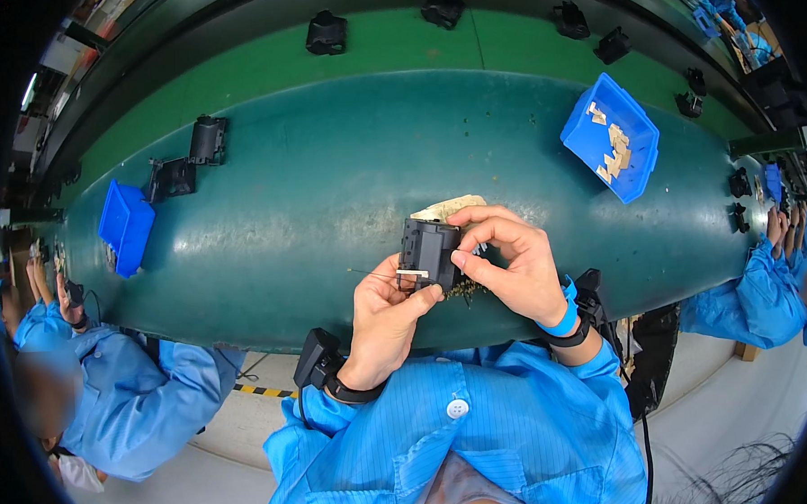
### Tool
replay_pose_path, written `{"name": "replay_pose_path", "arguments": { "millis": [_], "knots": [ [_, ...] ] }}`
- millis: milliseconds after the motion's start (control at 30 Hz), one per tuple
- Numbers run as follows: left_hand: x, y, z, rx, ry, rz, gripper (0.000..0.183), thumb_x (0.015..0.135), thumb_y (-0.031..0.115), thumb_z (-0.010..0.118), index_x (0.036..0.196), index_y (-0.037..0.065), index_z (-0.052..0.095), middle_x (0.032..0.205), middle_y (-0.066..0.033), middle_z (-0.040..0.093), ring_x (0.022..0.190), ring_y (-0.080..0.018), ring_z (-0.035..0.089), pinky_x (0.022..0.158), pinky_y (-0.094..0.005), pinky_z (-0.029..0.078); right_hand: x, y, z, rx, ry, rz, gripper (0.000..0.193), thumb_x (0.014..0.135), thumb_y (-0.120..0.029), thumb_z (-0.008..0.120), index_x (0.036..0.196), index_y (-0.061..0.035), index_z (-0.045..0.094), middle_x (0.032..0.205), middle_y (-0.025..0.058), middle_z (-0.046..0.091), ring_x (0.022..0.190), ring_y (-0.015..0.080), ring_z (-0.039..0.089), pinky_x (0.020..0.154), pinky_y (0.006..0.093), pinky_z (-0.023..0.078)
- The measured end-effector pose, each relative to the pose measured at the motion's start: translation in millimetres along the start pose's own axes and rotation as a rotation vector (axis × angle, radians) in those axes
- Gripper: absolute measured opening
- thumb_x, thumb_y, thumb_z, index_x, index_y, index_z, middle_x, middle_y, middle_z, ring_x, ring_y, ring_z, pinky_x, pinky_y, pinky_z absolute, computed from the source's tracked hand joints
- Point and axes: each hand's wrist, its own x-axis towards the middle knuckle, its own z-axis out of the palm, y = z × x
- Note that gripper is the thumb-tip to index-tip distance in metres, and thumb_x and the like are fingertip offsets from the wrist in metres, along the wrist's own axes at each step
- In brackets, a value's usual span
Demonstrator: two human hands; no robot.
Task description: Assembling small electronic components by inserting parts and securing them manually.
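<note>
A black plastic housing is held up over the green table, close in front of me. My left hand grips its lower left side, thumb along the bottom edge. A short pale strip lies across that lower left corner, and a thin wire-like piece sticks out leftward beside it. From the right, my right hand has its thumb and index finger on the housing's right edge; what is between those fingertips is hidden. Behind the housing lies a cream-coloured flat piece. Small brassy bits are scattered on the table beneath my hands.
A blue bin with pale flat pieces stands far right, another blue bin at left. Two black housings sit beside the left bin. More black parts rest on the green strip at the back. Co-workers in blue sit at both sides.
</note>
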Motion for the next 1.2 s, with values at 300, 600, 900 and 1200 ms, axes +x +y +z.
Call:
{"name": "replay_pose_path", "arguments": {
  "millis": [300,600,900,1200],
  "knots": [
    [-0.7,-0.1,-0.5,0.004,-0.011,-0.002,0.033,0.078,-0.010,0.063,0.109,-0.002,0.056,0.096,-0.0066,0.064,0.086,-0.0099,0.060,0.080,-0.0245,0.050,-0.9,-1.9,-0.2,0.034,-0.006,0.050,0.007,0.074,-0.004,0.071,0.078,-0.0032,0.065,0.106,0.0093,0.065,0.099,0.0215,0.062,0.086,0.0326,0.047],
    [-0.3,0.7,0.0,0.013,-0.022,-0.006,0.033,0.078,-0.011,0.062,0.110,-0.002,0.056,0.097,-0.0072,0.064,0.087,-0.0104,0.060,0.080,-0.0247,0.050,-0.5,1.5,-0.1,0.019,0.007,0.029,0.008,0.072,-0.005,0.071,0.076,-0.0036,0.064,0.104,0.0093,0.065,0.097,0.0212,0.062,0.085,0.0322,0.047],
    [-0.5,-1.0,-1.6,-0.004,-0.029,-0.002,0.034,0.078,-0.010,0.064,0.110,-0.002,0.056,0.097,-0.0073,0.064,0.087,-0.0103,0.060,0.079,-0.0245,0.050,-1.0,0.2,-3.8,0.004,-0.081,0.046,0.006,0.077,0.005,0.067,0.080,0.0010,0.063,0.113,0.0111,0.057,0.103,0.0171,0.056,0.088,0.0316,0.046],
    [-0.1,-0.2,-0.7,0.009,-0.016,-0.013,0.033,0.078,-0.012,0.062,0.109,-0.003,0.056,0.096,-0.0068,0.064,0.085,-0.0098,0.060,0.079,-0.0243,0.050,-0.3,2.7,-1.0,0.004,-0.031,0.023,0.006,0.074,0.000,0.069,0.077,-0.0016,0.064,0.108,0.0106,0.061,0.099,0.0188,0.059,0.086,0.0314,0.046]
  ]
}}
